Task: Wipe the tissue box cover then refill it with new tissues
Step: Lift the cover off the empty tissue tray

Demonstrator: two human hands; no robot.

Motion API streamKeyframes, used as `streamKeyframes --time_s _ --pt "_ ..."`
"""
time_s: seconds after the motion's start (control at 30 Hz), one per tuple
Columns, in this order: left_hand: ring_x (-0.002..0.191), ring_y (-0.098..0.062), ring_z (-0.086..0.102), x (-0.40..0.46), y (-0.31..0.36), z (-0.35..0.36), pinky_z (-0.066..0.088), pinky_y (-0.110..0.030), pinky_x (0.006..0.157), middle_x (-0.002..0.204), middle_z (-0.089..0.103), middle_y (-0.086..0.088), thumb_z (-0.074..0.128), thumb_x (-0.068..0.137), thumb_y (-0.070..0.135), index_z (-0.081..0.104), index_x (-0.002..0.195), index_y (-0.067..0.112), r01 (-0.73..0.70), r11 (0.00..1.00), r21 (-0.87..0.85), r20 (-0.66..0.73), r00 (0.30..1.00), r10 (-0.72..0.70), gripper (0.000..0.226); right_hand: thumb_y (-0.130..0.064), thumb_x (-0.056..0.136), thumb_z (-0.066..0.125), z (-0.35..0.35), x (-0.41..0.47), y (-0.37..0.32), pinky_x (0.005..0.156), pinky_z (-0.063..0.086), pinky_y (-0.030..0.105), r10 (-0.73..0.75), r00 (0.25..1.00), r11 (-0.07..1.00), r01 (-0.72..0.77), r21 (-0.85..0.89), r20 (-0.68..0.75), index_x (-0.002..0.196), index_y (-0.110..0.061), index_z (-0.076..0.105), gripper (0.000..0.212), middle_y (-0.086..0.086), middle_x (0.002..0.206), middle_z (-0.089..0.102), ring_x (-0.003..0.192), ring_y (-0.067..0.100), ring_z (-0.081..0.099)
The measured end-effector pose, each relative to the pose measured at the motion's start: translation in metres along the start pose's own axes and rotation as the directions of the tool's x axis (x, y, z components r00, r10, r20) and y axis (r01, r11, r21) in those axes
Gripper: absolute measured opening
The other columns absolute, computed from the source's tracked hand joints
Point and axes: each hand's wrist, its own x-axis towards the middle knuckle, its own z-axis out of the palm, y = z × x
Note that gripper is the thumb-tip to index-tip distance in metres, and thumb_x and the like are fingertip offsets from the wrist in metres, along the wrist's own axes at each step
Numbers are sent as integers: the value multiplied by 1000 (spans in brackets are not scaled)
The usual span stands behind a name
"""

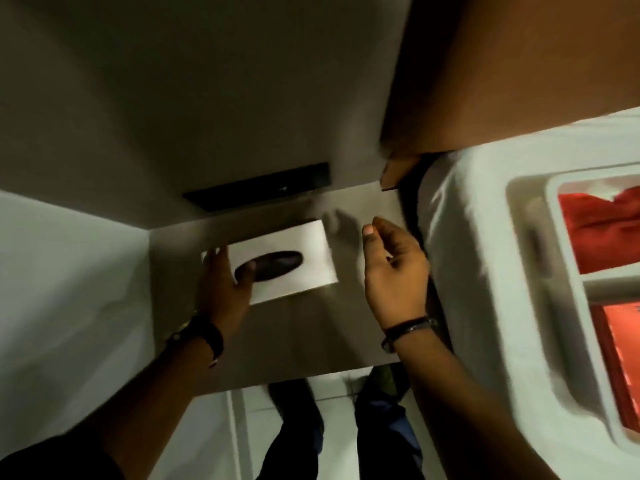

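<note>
Tissue box cover (291, 258) lies on a grey shelf (304, 334).

left hand (225, 278) lay on the left end of the white tissue box cover (294, 258), fingers by its dark oval hole | right hand (394, 271) was open in the air at 3 o'clock of it, not touching | both sat over the grey shelf (311, 334)

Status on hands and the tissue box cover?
Left hand flat on white tissue box cover with dark oval slot, fingers at slot. Right hand open, empty, beside it. No tissues visible; grey shelf otherwise unobstructed.
</note>
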Motion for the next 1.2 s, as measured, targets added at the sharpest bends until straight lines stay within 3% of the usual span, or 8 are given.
streamKeyframes --time_s 0.13,0.27,0.43,0.7,0.87,0.97,1.07,1.2 --pt "135 -33 39 11 -70 -25 35 -46 111 151 38 -11 49 98 39 34 148 19 411 897 -163 33 911 -411 56 -37 93 61 44 7 53 65 42 0 225 962 967 -202 -152 152 83 -32 62 10 -18 83 63 75 -8 58" --pt "121 -32 51 24 -95 -24 42 -48 106 138 52 -12 46 97 46 53 132 17 532 785 -317 212 847 -488 45 -54 93 51 72 26 95 83 47 33 382 900 888 -295 -353 209 84 -13 66 44 12 94 68 90 31 61" --pt "108 -32 59 39 -95 -10 48 -48 100 117 63 -13 47 96 46 61 102 20 547 707 -449 272 837 -475 30 -59 92 48 93 34 114 81 41 34 389 903 842 -270 -466 180 77 -11 62 52 14 84 61 84 27 55" --pt "103 -30 65 49 -116 -1 51 -51 95 113 67 -12 55 93 46 60 85 24 542 663 -517 322 840 -436 25 -55 91 54 109 33 123 76 37 25 353 934 862 -304 -406 51 83 -7 64 49 9 84 63 84 24 57" --pt "101 -33 64 52 -117 6 52 -50 94 94 66 -5 58 91 47 57 74 26 519 643 -562 258 849 -461 27 -64 86 52 110 24 130 81 49 34 277 957 875 -213 -435 87 92 -12 60 53 6 93 65 88 23 61" --pt "94 -25 65 51 -116 12 54 -43 84 93 66 0 58 89 52 58 77 29 520 632 -575 235 845 -481 26 -62 85 55 111 19 134 74 45 29 265 962 889 -216 -404 70 87 -18 55 44 -2 85 61 80 16 59" --pt "75 -8 64 54 -113 12 48 -24 62 84 66 8 58 90 51 60 78 31 471 652 -594 217 874 -435 23 -59 84 58 108 19 137 75 46 29 277 960 899 -249 -360 28 85 -16 55 43 0 84 60 80 17 58" --pt "73 -7 59 61 -107 10 41 -22 57 83 62 9 54 92 52 59 86 33 436 696 -570 208 896 -392 20 -57 85 58 106 25 135 80 48 30 308 951 897 -290 -334 0 86 -16 57 41 4 92 63 87 20 60"
